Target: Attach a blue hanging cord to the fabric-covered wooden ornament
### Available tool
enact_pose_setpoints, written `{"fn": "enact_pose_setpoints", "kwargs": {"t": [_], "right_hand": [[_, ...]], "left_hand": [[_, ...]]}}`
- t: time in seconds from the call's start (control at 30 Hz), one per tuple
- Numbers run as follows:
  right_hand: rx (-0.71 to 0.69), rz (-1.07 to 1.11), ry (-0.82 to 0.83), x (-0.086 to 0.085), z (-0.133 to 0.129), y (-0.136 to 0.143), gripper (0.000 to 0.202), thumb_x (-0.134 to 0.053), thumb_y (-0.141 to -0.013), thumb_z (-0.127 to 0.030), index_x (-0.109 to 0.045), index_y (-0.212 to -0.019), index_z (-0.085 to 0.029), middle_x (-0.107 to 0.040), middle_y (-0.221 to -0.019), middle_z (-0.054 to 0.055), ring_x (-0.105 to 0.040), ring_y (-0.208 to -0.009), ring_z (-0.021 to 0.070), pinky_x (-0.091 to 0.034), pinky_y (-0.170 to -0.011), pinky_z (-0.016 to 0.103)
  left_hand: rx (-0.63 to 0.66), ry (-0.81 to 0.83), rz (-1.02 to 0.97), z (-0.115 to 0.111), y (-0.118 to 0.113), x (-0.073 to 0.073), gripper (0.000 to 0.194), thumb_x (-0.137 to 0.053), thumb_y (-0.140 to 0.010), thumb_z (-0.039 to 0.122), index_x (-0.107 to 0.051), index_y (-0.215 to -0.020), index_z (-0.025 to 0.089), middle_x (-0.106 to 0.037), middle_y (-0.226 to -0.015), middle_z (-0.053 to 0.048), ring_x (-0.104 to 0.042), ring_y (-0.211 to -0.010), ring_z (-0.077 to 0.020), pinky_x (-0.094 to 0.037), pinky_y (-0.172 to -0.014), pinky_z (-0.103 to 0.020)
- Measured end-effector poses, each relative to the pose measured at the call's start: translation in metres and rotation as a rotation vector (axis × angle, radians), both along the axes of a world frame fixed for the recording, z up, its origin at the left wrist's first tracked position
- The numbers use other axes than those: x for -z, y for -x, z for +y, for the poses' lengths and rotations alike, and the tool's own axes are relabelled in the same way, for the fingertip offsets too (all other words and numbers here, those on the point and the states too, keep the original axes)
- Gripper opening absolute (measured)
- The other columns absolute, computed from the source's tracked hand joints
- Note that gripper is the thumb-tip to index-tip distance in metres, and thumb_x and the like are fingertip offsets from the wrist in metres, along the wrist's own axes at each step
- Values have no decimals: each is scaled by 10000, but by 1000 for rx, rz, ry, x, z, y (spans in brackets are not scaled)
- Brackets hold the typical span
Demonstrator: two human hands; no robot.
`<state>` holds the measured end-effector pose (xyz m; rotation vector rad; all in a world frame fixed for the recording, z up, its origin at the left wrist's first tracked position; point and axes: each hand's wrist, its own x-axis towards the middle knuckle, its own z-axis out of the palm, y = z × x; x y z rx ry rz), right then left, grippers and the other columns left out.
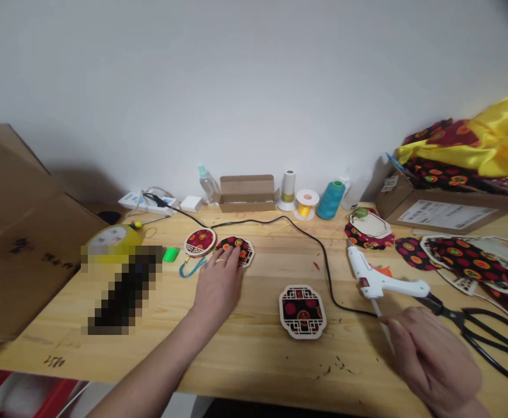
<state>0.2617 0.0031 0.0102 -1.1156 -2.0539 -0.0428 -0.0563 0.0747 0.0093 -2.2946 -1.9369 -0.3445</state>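
Note:
My left hand reaches to the middle of the table, its fingers stretched over a fretwork-edged piece covered in dark flowered fabric and touching it. Beside that lies a round framed piece with a blue cord loop. My right hand is closed around a thin white glue stick, which runs from the back of a white glue gun lying on the table. Between my hands rests a square lattice-framed piece with flowered fabric inside.
A black cable curves across the table. Black scissors and fabric-covered frames lie at right, below a carton heaped with cloth. Thread spools and a small open box line the wall. A large carton stands left.

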Motion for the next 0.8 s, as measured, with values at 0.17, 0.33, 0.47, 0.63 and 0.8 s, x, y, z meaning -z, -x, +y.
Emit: {"fn": "enact_pose_setpoints", "kwargs": {"t": [0.17,0.33,0.47,0.63,0.8], "right_hand": [[-8,68,10,5,1,-1,144,-484,-780,-40,-551,-703,-142,-428,-552,8,-399,-513,132,-269,-499,294],[5,113,27,6,2,0,134,-496,-779,-39,-562,-731,-146,-423,-557,1,-401,-508,128,-271,-499,288],[33,100,27,9,2,0,157,-487,-804,-88,-544,-682,-169,-438,-546,2,-428,-505,135,-290,-495,288],[26,75,-20,-4,1,5,149,-494,-796,-71,-546,-695,-168,-448,-535,0,-419,-485,126,-325,-488,275],[58,-2,-5,-37,8,4,86,-504,-826,-148,-587,-816,-165,-574,-630,35,-541,-573,147,-416,-542,264]], "left_hand": [[110,10,-1,6,3,8,344,-430,-805,95,-563,-1122,108,-609,-1177,-161,-518,-1107,-266,-439,-893,-417],[184,13,-2,9,3,9,389,-451,-739,33,-585,-1093,124,-603,-1169,-162,-520,-1085,-273,-435,-905,-423],[232,11,-9,6,-8,2,429,-465,-714,30,-577,-1116,132,-594,-1171,-165,-523,-1068,-283,-458,-866,-431],[279,-9,-129,5,-38,-19,359,-449,-785,72,-579,-1108,159,-591,-1186,-144,-534,-1056,-275,-447,-865,-443],[281,151,-433,0,-71,-41,204,-422,-849,157,-600,-755,190,-654,-780,-56,-597,-740,-191,-470,-661,-308]]}}
